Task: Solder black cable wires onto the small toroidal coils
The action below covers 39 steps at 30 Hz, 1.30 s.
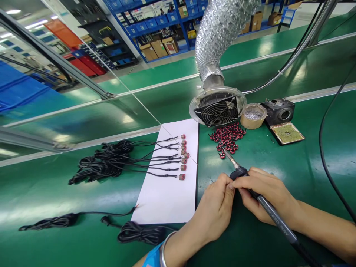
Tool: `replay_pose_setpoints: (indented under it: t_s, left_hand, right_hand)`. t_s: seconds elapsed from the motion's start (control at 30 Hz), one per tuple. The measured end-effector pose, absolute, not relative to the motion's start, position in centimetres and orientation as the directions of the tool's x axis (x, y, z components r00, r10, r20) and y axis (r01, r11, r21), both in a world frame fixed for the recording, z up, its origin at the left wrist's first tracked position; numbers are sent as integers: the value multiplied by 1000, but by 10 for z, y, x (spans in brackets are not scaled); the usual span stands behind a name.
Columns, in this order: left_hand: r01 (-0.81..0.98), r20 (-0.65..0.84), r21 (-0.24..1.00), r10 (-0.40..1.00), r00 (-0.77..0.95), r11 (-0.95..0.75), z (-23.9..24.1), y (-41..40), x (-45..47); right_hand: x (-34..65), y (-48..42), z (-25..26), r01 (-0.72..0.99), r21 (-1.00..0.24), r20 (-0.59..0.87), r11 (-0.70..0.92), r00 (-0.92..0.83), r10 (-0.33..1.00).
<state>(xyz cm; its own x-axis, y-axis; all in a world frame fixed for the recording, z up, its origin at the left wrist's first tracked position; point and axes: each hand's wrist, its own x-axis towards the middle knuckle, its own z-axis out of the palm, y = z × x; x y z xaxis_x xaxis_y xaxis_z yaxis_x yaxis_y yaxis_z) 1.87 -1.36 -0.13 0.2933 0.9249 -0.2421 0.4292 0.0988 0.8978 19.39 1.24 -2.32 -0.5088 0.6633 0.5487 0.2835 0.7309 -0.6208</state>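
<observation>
Soldering iron (274,215): right of the white sheet (172,202); long axis slants forward and sheetward; tip at the ring parts (229,139), contact unclear
Right hand (271,194): gripping the iron; farther from the sheet
Left hand (214,211): nearer the sheet; fingertips pinched, contents hidden; meets the right hand short of the tip

Sheet (169,198) on the tabletop (300,170)
A cable pile (104,163) lies left of it, rings (229,136) right, the fan (218,112) behind the rings.

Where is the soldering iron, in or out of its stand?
Out: the right hand grips the soldering iron, apart from the stand.
</observation>
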Motion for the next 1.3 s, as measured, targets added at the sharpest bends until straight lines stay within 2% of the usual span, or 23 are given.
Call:
replay_pose_setpoints:
  t_s: [0.17, 0.3, 0.5, 0.8, 1.0, 1.3]
  left_hand:
    - [419, -270, 898, 920, 283, 135, 1, -11, 19]
    - [426, -301, 890, 912, 277, 164, 4, -4, 13]
    - [163, -452, 891, 853, 260, 423, -9, 0, 17]
    - [79, -403, 913, 915, 18, 401, -19, -2, 39]
    - [109, -390, 916, 921, 7, 387, -17, -4, 41]
    - [145, -347, 927, 938, -11, 345, -19, -8, 41]
  right_hand:
    - [194, 12, -22, 280, -629, 536, 726, -520, 665]
    - [196, 9, -24, 316, -564, 556, 763, -537, 634]
    - [199, 13, -29, 323, -499, 592, 804, -551, 588]
    - [230, 19, 13, 337, -614, 586, 713, -411, 699]
    - [241, 13, 20, 259, -730, 522, 632, -385, 761]
    - [237, 15, 20, 197, -800, 463, 567, -398, 792]
